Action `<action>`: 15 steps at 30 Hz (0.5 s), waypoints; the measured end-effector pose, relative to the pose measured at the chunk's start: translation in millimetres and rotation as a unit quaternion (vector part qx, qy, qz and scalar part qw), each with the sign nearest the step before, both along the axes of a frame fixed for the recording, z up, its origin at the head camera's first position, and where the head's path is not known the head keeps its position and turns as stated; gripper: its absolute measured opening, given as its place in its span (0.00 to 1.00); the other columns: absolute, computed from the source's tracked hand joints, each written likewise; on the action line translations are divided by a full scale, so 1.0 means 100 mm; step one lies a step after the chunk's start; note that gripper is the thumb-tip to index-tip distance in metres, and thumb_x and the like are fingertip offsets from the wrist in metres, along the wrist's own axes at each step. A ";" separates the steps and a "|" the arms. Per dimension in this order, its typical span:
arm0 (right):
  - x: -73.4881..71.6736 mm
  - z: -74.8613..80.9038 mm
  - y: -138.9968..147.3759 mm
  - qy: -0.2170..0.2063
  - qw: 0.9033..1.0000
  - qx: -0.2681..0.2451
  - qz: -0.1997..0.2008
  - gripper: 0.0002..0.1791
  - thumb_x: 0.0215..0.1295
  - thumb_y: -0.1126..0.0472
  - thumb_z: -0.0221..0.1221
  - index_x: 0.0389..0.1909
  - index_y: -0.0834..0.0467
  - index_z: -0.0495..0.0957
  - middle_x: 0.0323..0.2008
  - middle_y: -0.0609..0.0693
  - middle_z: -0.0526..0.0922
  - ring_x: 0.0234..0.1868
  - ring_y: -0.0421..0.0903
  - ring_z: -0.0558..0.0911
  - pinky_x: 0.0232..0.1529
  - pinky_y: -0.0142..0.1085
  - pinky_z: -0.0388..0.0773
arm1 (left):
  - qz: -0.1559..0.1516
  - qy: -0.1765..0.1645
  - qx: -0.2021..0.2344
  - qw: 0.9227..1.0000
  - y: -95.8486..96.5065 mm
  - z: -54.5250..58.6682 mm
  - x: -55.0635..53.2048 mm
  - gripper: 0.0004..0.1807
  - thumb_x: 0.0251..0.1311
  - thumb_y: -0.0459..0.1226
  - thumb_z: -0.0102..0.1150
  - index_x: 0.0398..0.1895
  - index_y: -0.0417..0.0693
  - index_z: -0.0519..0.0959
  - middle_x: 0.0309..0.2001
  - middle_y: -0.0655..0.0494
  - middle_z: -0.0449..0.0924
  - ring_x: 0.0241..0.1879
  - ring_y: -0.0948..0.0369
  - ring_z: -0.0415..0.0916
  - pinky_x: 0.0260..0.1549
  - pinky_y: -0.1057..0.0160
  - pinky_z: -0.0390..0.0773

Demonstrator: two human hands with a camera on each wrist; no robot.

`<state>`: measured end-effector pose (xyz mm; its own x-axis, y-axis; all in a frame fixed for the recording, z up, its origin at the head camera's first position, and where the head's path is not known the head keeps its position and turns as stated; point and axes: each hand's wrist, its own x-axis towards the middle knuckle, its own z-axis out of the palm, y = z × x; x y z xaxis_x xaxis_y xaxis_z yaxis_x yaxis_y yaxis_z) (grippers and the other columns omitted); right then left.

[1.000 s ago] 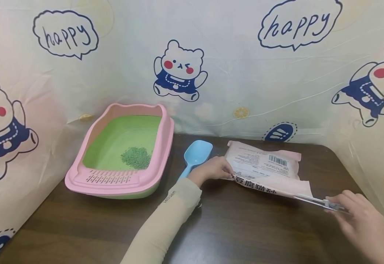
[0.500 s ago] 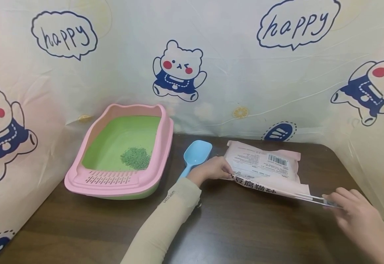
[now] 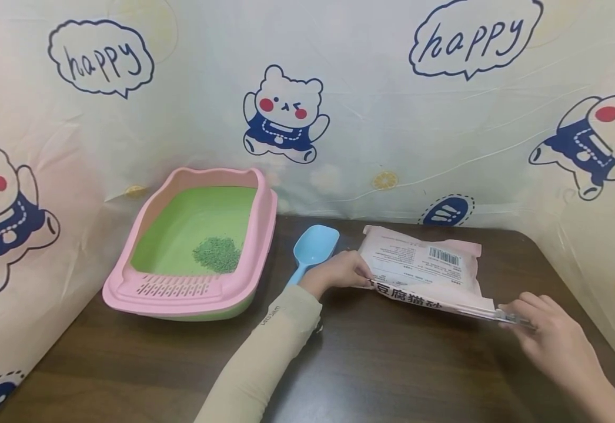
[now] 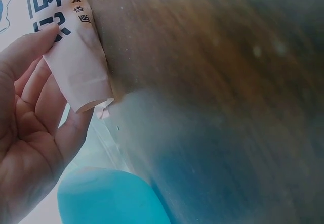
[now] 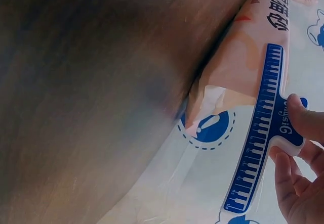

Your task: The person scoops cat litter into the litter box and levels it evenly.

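A pink and white bag of tofu cat litter [image 3: 418, 258] lies on the table, its printed front edge folded toward me. My left hand [image 3: 339, 274] pinches the bag's left corner, thumb on the printed face and fingers behind, as the left wrist view shows. In my right hand [image 3: 556, 338] is a long blue clip [image 5: 259, 128] with a piano-key pattern, held by its handles between thumb and fingers. The clip overlaps the right part of the bag's front edge, and its near end sticks out past the bag. Whether its jaws grip the bag, I cannot tell.
A pink-rimmed green litter box [image 3: 180, 301] stands on the left, with a small heap of green litter [image 3: 217, 254] inside. Between it and the bag lies a blue scoop [image 3: 316, 245], its handle partly behind my left wrist. Patterned cloth hangs behind and at both sides.
My right hand has moved left with the clip, which now reaches further along the bag's front edge. The left hand has kept its pinch on the corner.
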<state>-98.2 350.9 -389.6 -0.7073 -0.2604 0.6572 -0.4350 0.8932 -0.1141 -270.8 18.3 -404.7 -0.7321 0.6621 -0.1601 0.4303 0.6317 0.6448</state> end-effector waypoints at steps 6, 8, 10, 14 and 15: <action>-0.01 0.04 -0.06 0.008 1.000 0.012 0.010 0.15 0.32 0.70 0.69 0.25 0.52 0.81 0.26 0.38 0.78 0.33 0.33 0.66 0.28 0.30 0.65 | 0.003 -0.003 0.001 1.000 0.00 0.00 0.00 0.07 0.60 0.36 0.67 0.39 0.53 0.90 0.38 0.61 0.88 0.33 0.65 0.76 0.34 0.70 0.76; -0.03 0.03 -0.09 0.009 1.000 0.016 0.014 0.16 0.31 0.71 0.69 0.26 0.52 0.81 0.26 0.39 0.78 0.33 0.35 0.67 0.28 0.30 0.66 | 0.002 0.000 0.002 1.000 0.00 0.00 0.00 0.07 0.60 0.36 0.67 0.39 0.53 0.90 0.38 0.61 0.88 0.32 0.65 0.77 0.34 0.70 0.76; -0.07 0.02 -0.13 0.011 1.000 0.019 0.019 0.17 0.31 0.71 0.70 0.26 0.53 0.81 0.27 0.39 0.79 0.32 0.37 0.68 0.29 0.31 0.67 | 0.002 0.000 0.003 1.000 0.00 -0.01 0.00 0.06 0.60 0.36 0.67 0.39 0.52 0.90 0.38 0.61 0.88 0.32 0.65 0.77 0.34 0.70 0.76; -0.12 -0.01 -0.21 0.010 0.999 0.018 0.029 0.17 0.31 0.70 0.71 0.27 0.54 0.82 0.27 0.41 0.80 0.32 0.38 0.69 0.30 0.31 0.67 | -0.001 -0.002 0.008 1.000 -0.01 -0.02 -0.01 0.06 0.60 0.35 0.67 0.39 0.52 0.90 0.38 0.61 0.88 0.31 0.65 0.77 0.33 0.70 0.76; -0.13 -0.01 -0.23 0.010 0.999 0.017 0.032 0.16 0.32 0.70 0.71 0.27 0.53 0.82 0.27 0.41 0.80 0.32 0.38 0.69 0.30 0.31 0.67 | -0.001 -0.002 0.008 1.000 -0.02 -0.02 -0.01 0.07 0.60 0.35 0.67 0.39 0.52 0.90 0.38 0.61 0.88 0.31 0.65 0.77 0.33 0.70 0.76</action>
